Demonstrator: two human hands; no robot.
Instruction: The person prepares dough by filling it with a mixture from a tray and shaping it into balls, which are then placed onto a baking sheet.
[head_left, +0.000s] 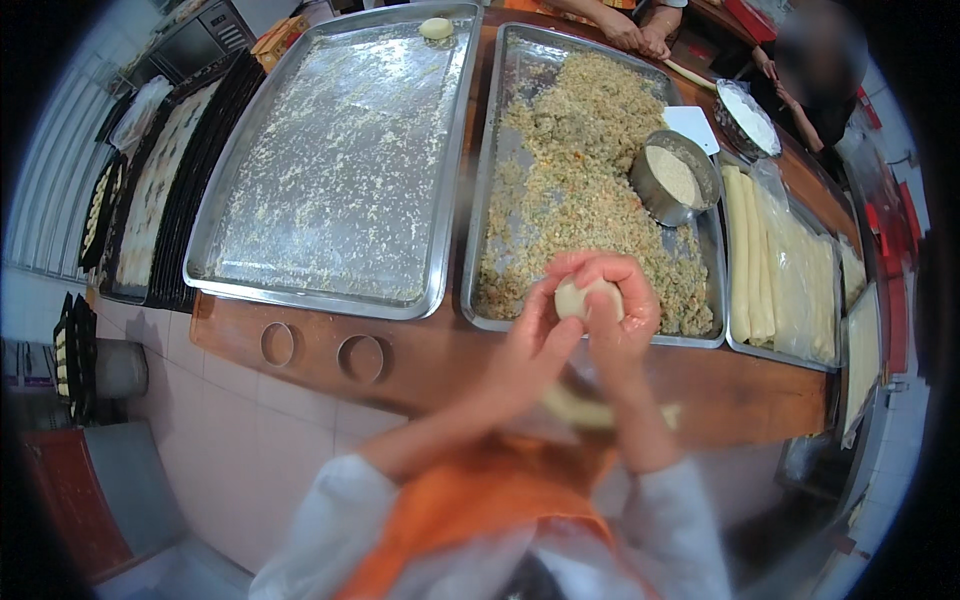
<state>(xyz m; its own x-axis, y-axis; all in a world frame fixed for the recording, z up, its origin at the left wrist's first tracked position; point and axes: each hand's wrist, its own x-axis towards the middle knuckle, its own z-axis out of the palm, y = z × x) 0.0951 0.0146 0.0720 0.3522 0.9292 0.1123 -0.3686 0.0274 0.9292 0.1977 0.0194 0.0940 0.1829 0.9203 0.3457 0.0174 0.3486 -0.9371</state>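
A pale, round dough ball (574, 299) is cupped between both hands above the near edge of the filling tray (475, 250). My left hand (543, 322) wraps round its left side. Curled over the far and right side is my right hand (630, 298), its thumb pressed on the front of the ball. Crumbly, flecked filling (585, 150) covers much of that tray below and beyond the hands. Nearer to me, a blurred strip of dough (578, 408) lies on the wooden table, partly behind my right forearm.
A large floury tray (330, 170) at left carries one dough piece (436, 28). Two metal rings (360, 358) lie before it. A metal pot (662, 205) and white scraper (692, 128) rest at the filling's right. Dough rolls (748, 255) fill another tray. Another person's hands (640, 38) work beyond.
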